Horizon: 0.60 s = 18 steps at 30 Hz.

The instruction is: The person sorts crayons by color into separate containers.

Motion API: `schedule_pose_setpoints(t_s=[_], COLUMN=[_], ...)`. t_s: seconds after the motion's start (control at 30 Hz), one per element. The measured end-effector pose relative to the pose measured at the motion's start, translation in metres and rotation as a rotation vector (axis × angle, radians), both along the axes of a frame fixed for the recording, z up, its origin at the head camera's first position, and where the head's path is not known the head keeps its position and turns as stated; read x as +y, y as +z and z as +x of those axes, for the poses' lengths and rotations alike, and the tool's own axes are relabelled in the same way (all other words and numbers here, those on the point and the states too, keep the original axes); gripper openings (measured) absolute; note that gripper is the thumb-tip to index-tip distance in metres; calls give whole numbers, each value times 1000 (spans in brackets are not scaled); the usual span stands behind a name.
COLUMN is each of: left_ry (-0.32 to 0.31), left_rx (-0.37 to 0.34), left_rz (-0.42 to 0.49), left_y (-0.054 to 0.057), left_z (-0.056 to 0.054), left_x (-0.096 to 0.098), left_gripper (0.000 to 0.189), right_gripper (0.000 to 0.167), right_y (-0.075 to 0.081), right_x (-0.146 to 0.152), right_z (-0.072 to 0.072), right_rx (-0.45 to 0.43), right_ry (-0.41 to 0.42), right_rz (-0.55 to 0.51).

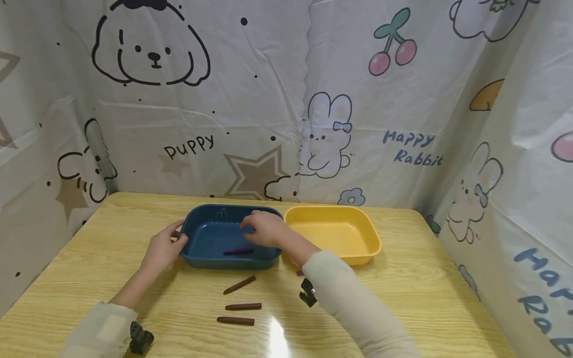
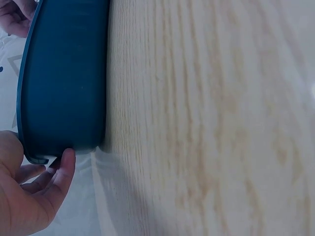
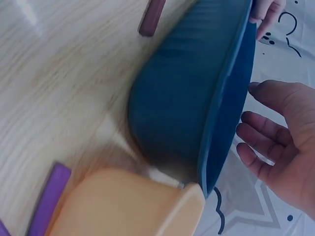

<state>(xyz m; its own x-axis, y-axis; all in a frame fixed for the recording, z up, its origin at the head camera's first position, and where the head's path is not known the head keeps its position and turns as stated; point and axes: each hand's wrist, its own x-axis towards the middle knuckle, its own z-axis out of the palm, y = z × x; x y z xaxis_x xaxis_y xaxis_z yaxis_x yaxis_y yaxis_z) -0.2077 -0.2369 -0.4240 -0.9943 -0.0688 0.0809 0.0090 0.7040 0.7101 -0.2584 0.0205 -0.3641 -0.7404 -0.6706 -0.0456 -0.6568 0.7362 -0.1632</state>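
My left hand (image 1: 163, 246) grips the left end of a blue plastic basin (image 1: 230, 263), thumb at the rim and fingers tucked beneath its lip in the left wrist view. Over the basin's right part hovers my right hand (image 1: 267, 229), fingers loosely bent, with nothing between them in the right wrist view. Inside the basin lies a purple crayon (image 1: 238, 251), near the front wall. In front of it, several brown crayons lie on the table, among them a slanted one (image 1: 239, 285) and one closest to me (image 1: 236, 321).
A yellow basin (image 1: 331, 231) stands directly right of the blue one. By its front-left corner, partly behind my right forearm, lies another purple crayon (image 3: 49, 199), with a further purple piece (image 3: 4, 230) at the frame edge. A printed curtain (image 1: 255, 99) hangs behind the wooden table (image 1: 403, 298).
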Motion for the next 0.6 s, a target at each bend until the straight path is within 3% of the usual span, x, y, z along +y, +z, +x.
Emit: schedule_pose_setpoints(t_s=[0.23, 0.6], left_ry=[1, 2], left_rx=[0, 18], left_rz=[-3, -28], left_y=[0, -2], left_z=[0, -1], left_x=[0, -2], left_gripper=[51, 51], right_gripper=[26, 24], right_y=[7, 17], right_x=[17, 40], right_z=[-3, 6], right_rx=[-42, -64], right_ry=[-3, 22], right_rz=[-64, -84])
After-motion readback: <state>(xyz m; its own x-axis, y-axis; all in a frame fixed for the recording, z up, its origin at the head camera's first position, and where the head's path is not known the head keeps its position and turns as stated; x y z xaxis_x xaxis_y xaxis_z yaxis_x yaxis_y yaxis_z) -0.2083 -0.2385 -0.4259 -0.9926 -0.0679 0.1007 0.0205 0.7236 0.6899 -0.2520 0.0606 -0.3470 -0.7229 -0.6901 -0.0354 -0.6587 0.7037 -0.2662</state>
